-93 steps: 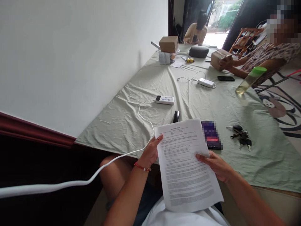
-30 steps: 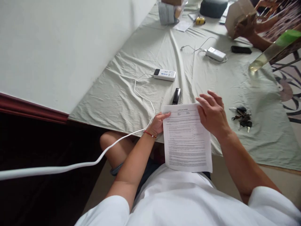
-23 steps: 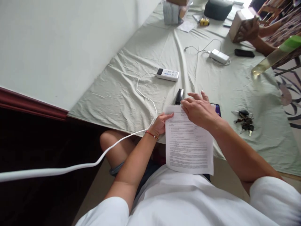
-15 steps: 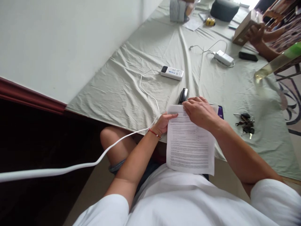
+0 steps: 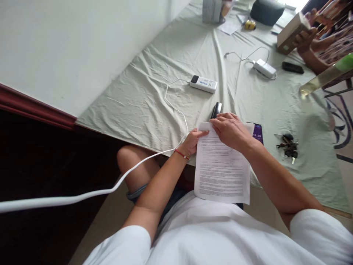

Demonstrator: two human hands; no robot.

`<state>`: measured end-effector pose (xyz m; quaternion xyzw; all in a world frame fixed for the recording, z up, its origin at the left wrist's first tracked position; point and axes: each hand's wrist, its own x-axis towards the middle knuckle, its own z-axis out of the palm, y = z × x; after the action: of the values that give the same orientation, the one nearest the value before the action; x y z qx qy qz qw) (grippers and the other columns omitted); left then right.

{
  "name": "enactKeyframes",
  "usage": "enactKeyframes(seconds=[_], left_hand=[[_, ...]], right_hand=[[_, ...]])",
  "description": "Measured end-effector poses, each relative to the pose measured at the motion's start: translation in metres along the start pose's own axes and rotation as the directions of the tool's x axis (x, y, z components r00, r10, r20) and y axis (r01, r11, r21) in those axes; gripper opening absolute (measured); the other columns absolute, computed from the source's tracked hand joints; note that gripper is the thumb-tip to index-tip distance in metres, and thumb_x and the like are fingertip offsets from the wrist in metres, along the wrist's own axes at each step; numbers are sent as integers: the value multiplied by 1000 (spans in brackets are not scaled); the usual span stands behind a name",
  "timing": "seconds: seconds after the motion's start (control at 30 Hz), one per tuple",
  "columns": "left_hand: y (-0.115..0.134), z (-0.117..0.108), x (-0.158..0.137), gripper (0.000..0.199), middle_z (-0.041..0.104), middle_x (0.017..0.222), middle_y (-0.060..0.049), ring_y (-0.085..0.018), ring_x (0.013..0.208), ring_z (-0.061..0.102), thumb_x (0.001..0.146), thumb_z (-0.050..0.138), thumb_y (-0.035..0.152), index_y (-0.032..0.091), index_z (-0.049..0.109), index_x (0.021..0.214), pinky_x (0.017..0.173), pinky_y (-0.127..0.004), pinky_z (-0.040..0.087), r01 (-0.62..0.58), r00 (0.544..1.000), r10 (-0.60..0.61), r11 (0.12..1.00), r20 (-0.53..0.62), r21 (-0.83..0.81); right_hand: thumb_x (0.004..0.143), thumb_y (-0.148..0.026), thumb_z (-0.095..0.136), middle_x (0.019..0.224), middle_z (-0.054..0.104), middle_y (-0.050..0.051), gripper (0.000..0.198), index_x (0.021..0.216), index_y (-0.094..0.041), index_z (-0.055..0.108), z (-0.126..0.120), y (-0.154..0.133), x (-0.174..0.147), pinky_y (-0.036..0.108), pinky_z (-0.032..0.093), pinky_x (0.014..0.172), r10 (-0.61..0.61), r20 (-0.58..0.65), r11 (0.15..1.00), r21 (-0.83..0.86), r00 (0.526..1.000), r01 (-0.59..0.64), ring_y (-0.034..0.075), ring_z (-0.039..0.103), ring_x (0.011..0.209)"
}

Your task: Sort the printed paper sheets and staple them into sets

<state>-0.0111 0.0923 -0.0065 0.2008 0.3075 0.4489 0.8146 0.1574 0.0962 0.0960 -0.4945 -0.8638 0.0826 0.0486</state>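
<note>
Printed paper sheets (image 5: 220, 169) hang over the table's front edge toward my lap. My left hand (image 5: 191, 142) grips their upper left side, thumb on top and fingers underneath. Bent over the top edge is my right hand (image 5: 230, 130), closed on the paper, its fingertips partly hidden. A glossy black oblong object (image 5: 216, 109), perhaps a stapler, lies just beyond the top edge, its near end covered by my right fingers. A phone with a lit purple screen (image 5: 257, 133) shows partly from under the sheets on the right.
A white power bank (image 5: 203, 84) with a white cable lies ahead on the cloth-covered table (image 5: 154, 92). Keys (image 5: 288, 148), a white adapter (image 5: 264, 69), a black phone (image 5: 292, 67) and a bottle (image 5: 322, 79) are to the right. Another person holds a box (image 5: 292, 33).
My right hand has slid slightly left along the paper's top edge, showing more of the phone screen. My left hand keeps its hold. The other person's box has tilted a little.
</note>
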Motion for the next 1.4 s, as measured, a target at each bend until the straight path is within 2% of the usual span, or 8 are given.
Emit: enactKeyframes(seconds=[0.13,0.3,0.43,0.67,0.9,1.07,1.23,1.4], left_hand=[[-1,0,1,28,77,79,-6,-22,71,72,67,89,20,12,75,89,78,-37,53,6,1000,-6,1000,-26,-1],[-2,0,3,23,77,79,-6,-22,72,72,71,87,17,11,72,89,77,-38,55,23,995,-22,1000,-102,5],[0,2,3,16,77,80,-8,-22,73,73,78,81,16,10,73,90,78,-39,58,61,994,-58,998,-91,35],[3,7,5,4,78,84,-7,-23,86,75,88,71,16,14,73,91,92,-38,58,74,996,-69,993,-56,95],[4,17,22,17,65,64,-1,-16,64,63,88,65,15,18,64,72,68,-28,53,98,971,-20,943,-238,319],[14,16,34,43,43,50,3,-12,52,45,92,63,22,20,48,52,56,-25,35,35,931,235,702,-278,711],[23,13,49,39,50,53,0,-17,62,54,91,67,30,20,56,55,59,-27,35,-15,910,370,481,-187,877],[35,15,63,33,53,54,1,-15,60,51,89,62,20,19,60,56,60,-27,33,40,917,374,259,-138,965]], right_hand=[[104,-17,39,116,78,10,37,115,-22,74,-2,-1,0,48,42,106,29,35,1000,-5,999,-29,31,59,127],[107,-27,38,105,79,10,37,101,-23,74,-2,0,2,41,45,82,183,60,983,-8,981,-183,30,64,105],[107,-30,40,104,79,9,38,92,-22,74,4,9,7,40,46,84,269,37,962,39,962,-270,30,63,104],[104,-26,45,106,80,13,35,99,-19,78,25,33,18,36,46,85,387,192,919,-6,902,-394,28,70,102],[102,-27,44,108,81,15,37,102,-18,80,36,51,25,35,48,80,414,219,905,7,883,-426,27,72,96],[100,-26,46,105,81,14,35,98,-19,81,38,64,30,36,49,79,426,205,898,21,881,-439,28,72,95],[101,-25,46,103,80,14,34,99,-19,80,44,70,33,38,50,83,405,209,906,40,890,-421,29,70,96],[103,-25,44,94,79,12,36,92,-19,78,51,74,33,40,50,88,358,128,925,87,925,-370,30,65,105]])
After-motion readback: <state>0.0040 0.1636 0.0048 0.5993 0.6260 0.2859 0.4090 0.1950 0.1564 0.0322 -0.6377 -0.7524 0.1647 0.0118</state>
